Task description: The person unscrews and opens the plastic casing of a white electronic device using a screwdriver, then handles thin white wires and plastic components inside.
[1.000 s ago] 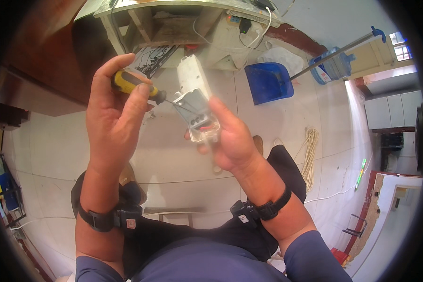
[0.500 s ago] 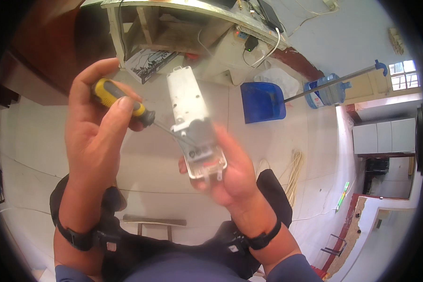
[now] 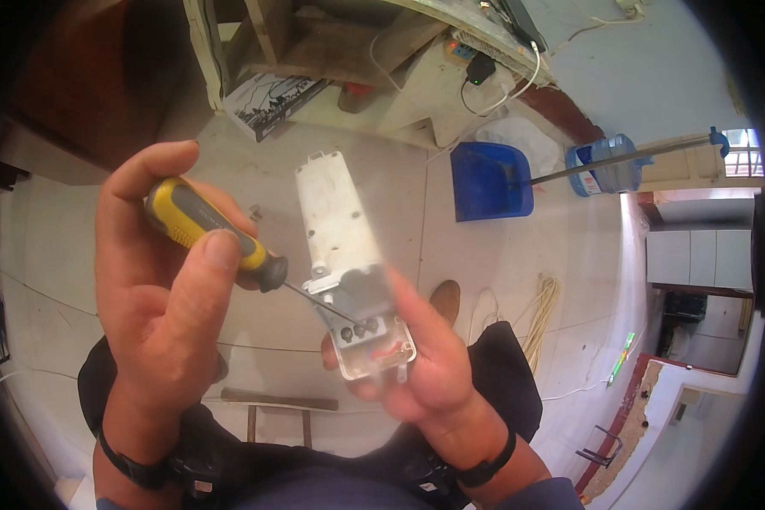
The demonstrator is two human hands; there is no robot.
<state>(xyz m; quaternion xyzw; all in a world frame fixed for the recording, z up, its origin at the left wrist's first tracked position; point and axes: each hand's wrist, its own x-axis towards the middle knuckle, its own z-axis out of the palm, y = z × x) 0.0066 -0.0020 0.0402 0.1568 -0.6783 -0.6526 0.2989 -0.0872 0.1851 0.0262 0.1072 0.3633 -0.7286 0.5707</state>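
In my left hand (image 3: 166,306) is a screwdriver (image 3: 200,221) with a yellow and dark handle, gripped by thumb and fingers. Its thin shaft reaches to a small terminal block (image 3: 357,331) with round holes, the tip touching or very close to one hole. My right hand (image 3: 412,357) holds a long white plastic device (image 3: 331,212) by its lower end, where a clear-edged compartment (image 3: 374,361) stands open, showing the block and some red wire.
A blue dustpan (image 3: 490,181) and a water jug (image 3: 603,166) lie at right. Coiled cable (image 3: 544,314), a small wooden stool (image 3: 278,401) and a printed box (image 3: 263,106) are on the tiled floor. A worn wooden cabinet (image 3: 340,38) carries cords and adapters above.
Both hands, the screwdriver and the white device have moved lower in the view, with the left hand also further left. The screwdriver remains pointed into the open compartment.
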